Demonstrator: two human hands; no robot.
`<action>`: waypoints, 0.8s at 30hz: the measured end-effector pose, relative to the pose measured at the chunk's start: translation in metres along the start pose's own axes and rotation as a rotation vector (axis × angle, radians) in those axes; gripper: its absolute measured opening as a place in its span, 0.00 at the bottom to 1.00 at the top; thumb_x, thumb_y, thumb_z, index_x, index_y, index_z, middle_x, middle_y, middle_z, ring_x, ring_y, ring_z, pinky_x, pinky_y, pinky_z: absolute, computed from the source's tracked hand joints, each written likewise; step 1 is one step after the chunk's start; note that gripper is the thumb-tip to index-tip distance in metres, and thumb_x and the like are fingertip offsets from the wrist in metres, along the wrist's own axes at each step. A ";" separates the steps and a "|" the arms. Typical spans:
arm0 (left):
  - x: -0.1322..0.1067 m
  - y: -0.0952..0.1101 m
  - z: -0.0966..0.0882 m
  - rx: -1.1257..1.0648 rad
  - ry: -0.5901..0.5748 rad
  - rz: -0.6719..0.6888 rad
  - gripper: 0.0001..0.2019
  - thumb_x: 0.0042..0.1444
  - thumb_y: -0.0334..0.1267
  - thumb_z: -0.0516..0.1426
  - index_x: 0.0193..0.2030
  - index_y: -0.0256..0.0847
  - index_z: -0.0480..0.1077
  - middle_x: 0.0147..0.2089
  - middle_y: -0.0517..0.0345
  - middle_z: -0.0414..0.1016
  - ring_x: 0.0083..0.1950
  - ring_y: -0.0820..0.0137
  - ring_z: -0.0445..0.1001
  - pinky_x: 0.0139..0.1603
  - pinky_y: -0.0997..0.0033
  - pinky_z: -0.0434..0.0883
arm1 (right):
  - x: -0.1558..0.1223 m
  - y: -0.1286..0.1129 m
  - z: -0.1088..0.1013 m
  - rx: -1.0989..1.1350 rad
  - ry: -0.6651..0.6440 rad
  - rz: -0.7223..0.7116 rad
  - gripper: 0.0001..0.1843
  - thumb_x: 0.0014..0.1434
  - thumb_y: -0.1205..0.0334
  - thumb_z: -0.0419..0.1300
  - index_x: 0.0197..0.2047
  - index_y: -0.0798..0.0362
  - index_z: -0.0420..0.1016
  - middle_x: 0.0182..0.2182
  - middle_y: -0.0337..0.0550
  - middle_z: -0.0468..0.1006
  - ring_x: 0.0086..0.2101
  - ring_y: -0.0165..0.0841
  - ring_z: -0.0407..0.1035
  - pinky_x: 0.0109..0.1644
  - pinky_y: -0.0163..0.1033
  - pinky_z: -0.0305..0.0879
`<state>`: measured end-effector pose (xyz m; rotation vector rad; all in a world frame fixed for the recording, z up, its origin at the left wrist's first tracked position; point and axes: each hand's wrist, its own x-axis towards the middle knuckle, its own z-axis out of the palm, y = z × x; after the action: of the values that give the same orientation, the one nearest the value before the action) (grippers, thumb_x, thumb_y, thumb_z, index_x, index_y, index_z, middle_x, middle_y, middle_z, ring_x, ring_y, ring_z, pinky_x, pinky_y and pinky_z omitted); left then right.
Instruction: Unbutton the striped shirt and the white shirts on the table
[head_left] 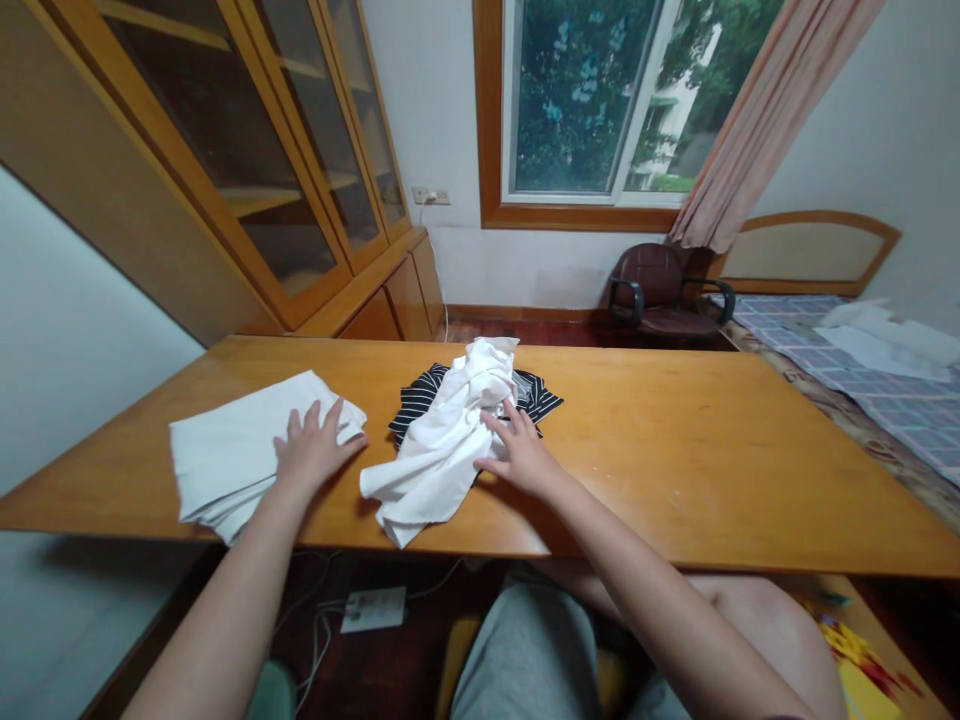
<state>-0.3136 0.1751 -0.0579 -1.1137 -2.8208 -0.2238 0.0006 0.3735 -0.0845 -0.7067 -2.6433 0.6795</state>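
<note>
On the left of the wooden table lies a folded white cloth (232, 440), flat and layered. My left hand (313, 445) rests on its right end with the fingers spread. In the middle, a crumpled white cloth (442, 450) lies heaped over a black garment with white stripes (420, 395), which shows on both sides of it. My right hand (525, 455) touches the right side of the crumpled cloth, fingers apart. Whether its fingertips pinch any fabric is not plain.
The wooden table (675, 450) extends to both sides, its front edge just before my lap. Behind it stand a glass-doored cabinet (247, 150) and a brown armchair (660, 285). A bed (862, 350) is at the right. A power strip (373, 610) with cables lies below.
</note>
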 end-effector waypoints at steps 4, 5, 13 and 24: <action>-0.006 -0.028 0.008 0.107 -0.023 -0.073 0.42 0.59 0.64 0.50 0.75 0.44 0.49 0.77 0.39 0.41 0.74 0.30 0.39 0.63 0.21 0.46 | 0.021 -0.003 0.012 -0.017 -0.019 -0.051 0.44 0.57 0.40 0.65 0.72 0.42 0.57 0.74 0.52 0.40 0.70 0.54 0.42 0.70 0.62 0.47; -0.005 -0.033 0.007 0.126 -0.023 -0.074 0.42 0.60 0.62 0.50 0.75 0.42 0.48 0.77 0.37 0.41 0.74 0.30 0.41 0.63 0.21 0.47 | 0.026 -0.006 0.016 -0.022 -0.014 -0.067 0.43 0.57 0.40 0.65 0.71 0.42 0.58 0.74 0.52 0.41 0.70 0.54 0.43 0.69 0.61 0.49; 0.023 -0.083 -0.004 0.366 -0.124 0.025 0.39 0.61 0.42 0.54 0.75 0.31 0.42 0.67 0.27 0.59 0.62 0.43 0.66 0.54 0.51 0.69 | 0.064 -0.054 0.061 -0.133 -0.022 -0.127 0.40 0.61 0.53 0.62 0.73 0.41 0.52 0.74 0.51 0.37 0.68 0.53 0.47 0.69 0.61 0.47; 0.045 -0.121 -0.044 0.292 -0.114 -0.263 0.33 0.61 0.62 0.43 0.59 0.36 0.62 0.53 0.40 0.76 0.47 0.56 0.75 0.42 0.67 0.68 | 0.031 -0.099 0.080 -0.127 0.017 -0.078 0.33 0.64 0.55 0.57 0.71 0.42 0.57 0.73 0.48 0.46 0.68 0.57 0.44 0.67 0.65 0.50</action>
<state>-0.4273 0.1101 -0.0197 -0.7167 -2.9673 0.2341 -0.0958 0.2858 -0.0941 -0.6361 -2.7013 0.4864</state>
